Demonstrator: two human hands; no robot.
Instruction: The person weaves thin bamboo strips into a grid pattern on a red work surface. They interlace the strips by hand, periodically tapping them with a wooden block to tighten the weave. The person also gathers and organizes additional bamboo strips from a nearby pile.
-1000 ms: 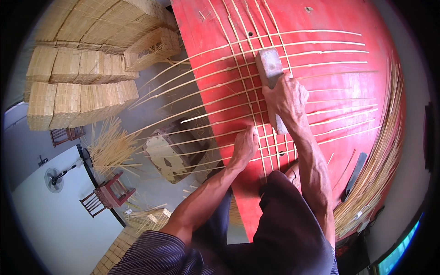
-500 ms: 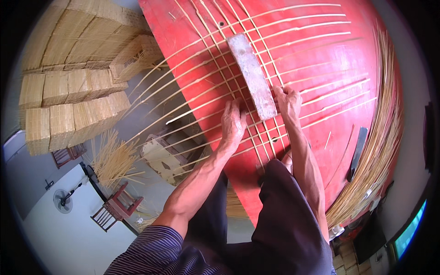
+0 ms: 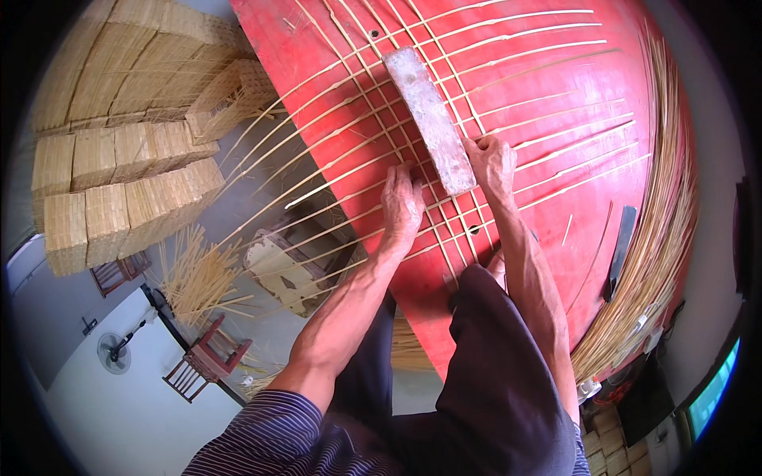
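Note:
A loose lattice of thin bamboo strips (image 3: 548, 30) lies across a red board (image 3: 556, 238), the long strips crossed by several others. A flat, whitish-grey bar (image 3: 429, 119) rests on top of the crossings. Just left of the bar's near end, my left hand (image 3: 403, 205) presses on the strips with its fingers bent and close together. My right hand (image 3: 494, 165), right of the bar, pinches a strip between thumb and bent fingers. The fingertips of both hands are partly hidden.
A long bundle of strips (image 3: 663, 214) and a dark flat blade (image 3: 621, 250) lie along the board's right side. Woven bamboo stacks (image 3: 131, 206), loose strips (image 3: 198, 274), a low stool (image 3: 278, 270), a wooden chair (image 3: 208, 357) and a fan (image 3: 117, 351) stand at left.
The view has shifted slightly, so the board, bar and strips sit a little higher in it. Both hands keep nearly the same places beside the bar.

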